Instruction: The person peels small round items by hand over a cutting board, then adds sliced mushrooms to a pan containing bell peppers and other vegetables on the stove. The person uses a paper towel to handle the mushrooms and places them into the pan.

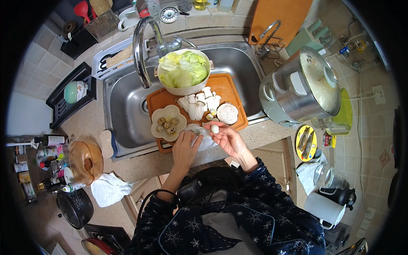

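My right hand (pixel 231 140) holds a small peeled egg (pixel 214 128) at its fingertips. Over a crumpled white plastic bag (pixel 207 143) at the counter's front edge hovers my left hand (pixel 185 148), its thumb apart from the fingers; whether it pinches a bit of shell is unclear. To its upper left, a cream flower-shaped bowl (pixel 155 115) holds several speckled quail eggs (pixel 168 125). The orange cutting board (pixel 228 83) carries that bowl, pale mushroom pieces (pixel 195 110), a round whitish speckled item (pixel 227 113) and small egg pieces (pixel 209 116).
The board spans a double steel sink (pixel 127 110). A white pot of lettuce (pixel 183 70) stands at its back, under the arched faucet (pixel 140 51). Right stands a lidded steamer (pixel 296 92), near a yellow fish tin (pixel 306 143). Left are a sponge (pixel 107 144) and amber bowl (pixel 86 162).
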Tool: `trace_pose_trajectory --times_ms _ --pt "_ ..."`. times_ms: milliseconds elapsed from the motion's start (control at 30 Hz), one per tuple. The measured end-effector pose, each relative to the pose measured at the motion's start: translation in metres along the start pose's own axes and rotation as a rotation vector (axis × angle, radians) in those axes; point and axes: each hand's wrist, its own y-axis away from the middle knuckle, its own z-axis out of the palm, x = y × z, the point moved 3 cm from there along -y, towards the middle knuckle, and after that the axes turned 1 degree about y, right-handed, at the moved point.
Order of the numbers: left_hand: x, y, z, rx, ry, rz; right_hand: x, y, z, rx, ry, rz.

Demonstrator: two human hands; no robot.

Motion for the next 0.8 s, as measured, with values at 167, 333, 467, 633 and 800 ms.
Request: trace_pose_trajectory --times_ms 167,333,467,633,800 --pt "0.017 -0.008 -0.005 0.109 0.264 0.09 0.008 -0.001 -0.004 0.01 -0.014 0.074" --pt "0.027 -0.014 -0.003 0.104 0.271 0.229 0.011 0.0 -0.003 -0.029 -0.144 0.141" --pt "0.03 -0.013 -0.003 0.123 0.265 0.173 0.009 0.003 -0.001 0.006 -0.149 0.138" --pt "0.035 -0.007 -0.001 0.143 0.315 0.208 0.007 0.002 0.003 0.015 -0.025 0.082" --pt "0.034 -0.007 0.002 0.192 0.19 0.364 0.009 0.002 0.009 -0.058 0.012 0.031"
